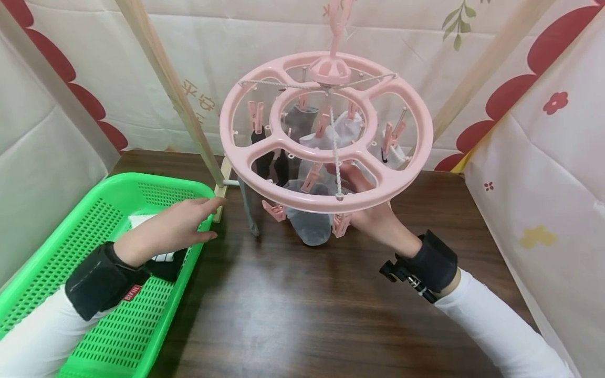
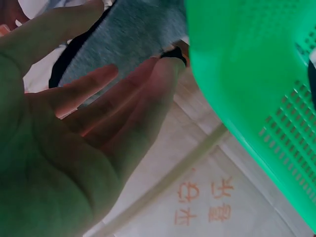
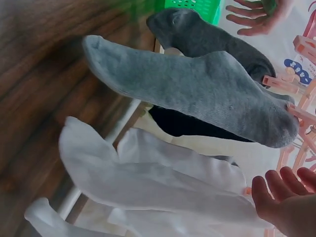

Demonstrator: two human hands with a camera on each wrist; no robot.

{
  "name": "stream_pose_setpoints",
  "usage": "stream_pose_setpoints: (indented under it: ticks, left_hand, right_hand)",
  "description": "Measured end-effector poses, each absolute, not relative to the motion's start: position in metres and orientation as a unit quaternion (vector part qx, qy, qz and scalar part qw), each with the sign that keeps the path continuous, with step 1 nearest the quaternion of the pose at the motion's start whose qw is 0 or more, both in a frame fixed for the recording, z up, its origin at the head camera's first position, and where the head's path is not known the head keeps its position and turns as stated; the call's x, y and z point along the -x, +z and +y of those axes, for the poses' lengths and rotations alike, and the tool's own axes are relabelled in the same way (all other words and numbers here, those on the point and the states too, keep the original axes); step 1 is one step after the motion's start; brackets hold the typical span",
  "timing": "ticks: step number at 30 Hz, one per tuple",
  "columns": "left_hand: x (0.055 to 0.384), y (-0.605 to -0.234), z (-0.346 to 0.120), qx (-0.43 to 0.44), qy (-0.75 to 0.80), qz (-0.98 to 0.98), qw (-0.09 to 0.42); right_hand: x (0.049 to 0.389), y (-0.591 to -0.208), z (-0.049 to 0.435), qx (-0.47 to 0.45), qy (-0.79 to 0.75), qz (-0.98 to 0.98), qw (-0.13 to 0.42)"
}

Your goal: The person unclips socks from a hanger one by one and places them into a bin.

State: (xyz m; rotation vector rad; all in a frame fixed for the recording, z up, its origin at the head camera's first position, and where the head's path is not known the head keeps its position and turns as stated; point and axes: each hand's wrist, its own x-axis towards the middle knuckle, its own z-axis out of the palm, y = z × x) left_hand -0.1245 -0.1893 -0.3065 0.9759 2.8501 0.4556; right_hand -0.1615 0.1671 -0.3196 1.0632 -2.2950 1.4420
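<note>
A round pink clip hanger [image 1: 399,186] hangs with several grey, black and white socks clipped to it. My right hand [image 1: 373,215] is under the ring's right front part, partly behind it. In the right wrist view its loosely extended fingers are beside the upper end of a white sock [image 3: 143,182]; whether they touch it is unclear. A grey sock [image 3: 187,86] hangs nearby from a pink clip [image 3: 302,114]. My left hand [image 1: 172,228] holds nothing, fingers extended, above the right rim of a green basket [image 1: 181,286], pointing toward the hanger.
Inside the basket lie black and white cloth items [image 1: 167,265], partly covered by my left arm. A wooden pole [image 1: 172,89] rises between basket and hanger. The dark wooden table [image 1: 264,315] spreads below; printed fabric [image 1: 548,173] walls surround it.
</note>
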Motion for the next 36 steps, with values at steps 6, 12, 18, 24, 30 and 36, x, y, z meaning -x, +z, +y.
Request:
stream_pose_setpoints:
  ticks: [6,12,18,24,30,36]
  left_hand:
    - [0.123,-0.307,-0.175,-0.332,0.158,0.928,0.061]
    - [0.124,-0.308,-0.162,-0.334,0.159,0.927,0.061]
    - [0.13,-0.312,-0.151,-0.351,0.172,0.92,0.043]
    - [0.139,-0.317,-0.14,-0.361,0.221,0.906,0.015]
    - [0.15,-0.322,-0.128,-0.347,0.255,0.902,-0.012]
    - [0.158,-0.325,-0.119,-0.352,0.307,0.882,-0.055]
  right_hand:
    - [0.166,-0.311,0.159,-0.395,0.493,-0.764,0.131]
    - [0.167,-0.302,0.158,-0.415,0.458,-0.774,0.139]
    - [0.172,-0.286,0.143,-0.402,0.461,-0.778,0.141]
    - [0.177,-0.273,0.128,-0.382,0.427,-0.807,0.142]
    - [0.174,-0.27,0.127,-0.361,0.392,-0.836,0.132]
    - [0.173,-0.274,0.123,-0.388,0.374,-0.822,0.186]
